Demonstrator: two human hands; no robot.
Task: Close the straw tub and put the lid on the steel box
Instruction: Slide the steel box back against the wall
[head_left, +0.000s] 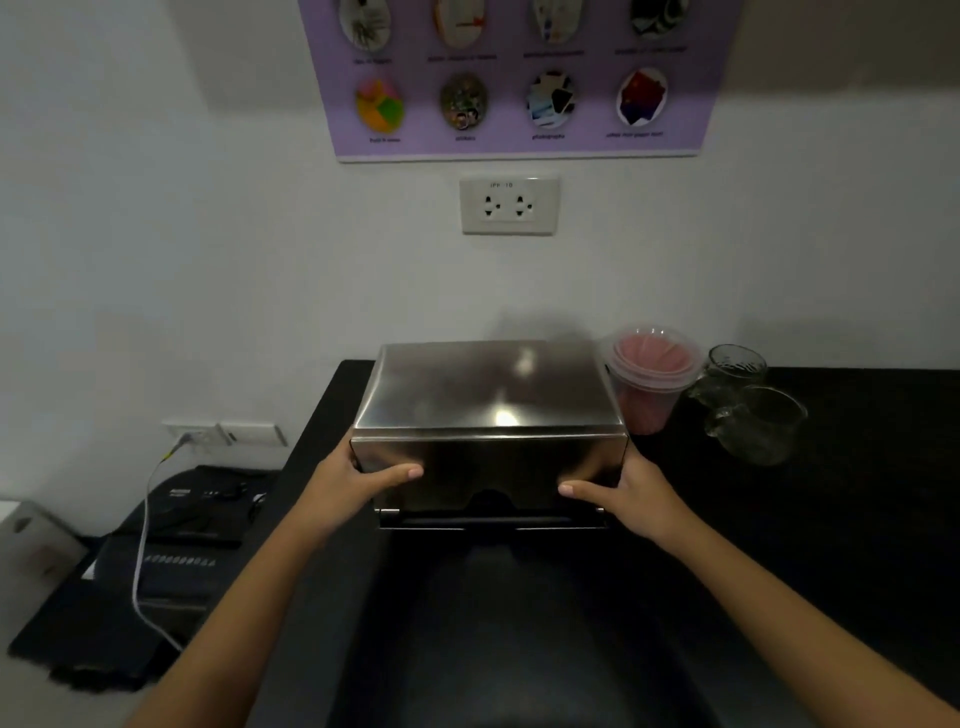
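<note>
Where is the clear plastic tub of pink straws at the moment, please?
In the head view, the clear plastic tub of pink straws stands on the black counter by the wall, right of the shiny steel box and left of two glass jugs.

The white wall socket (509, 206) bears small grey characters along its top edge that read roughly "IPP 10", though they are faint. The purple poster (519, 78) above it carries a short caption under each oval picture; one in the lower row looks like "photographs", while the others are too blurred to make out. The black machine (176, 551) at the left shows a row of small white symbols, unreadable.
</note>
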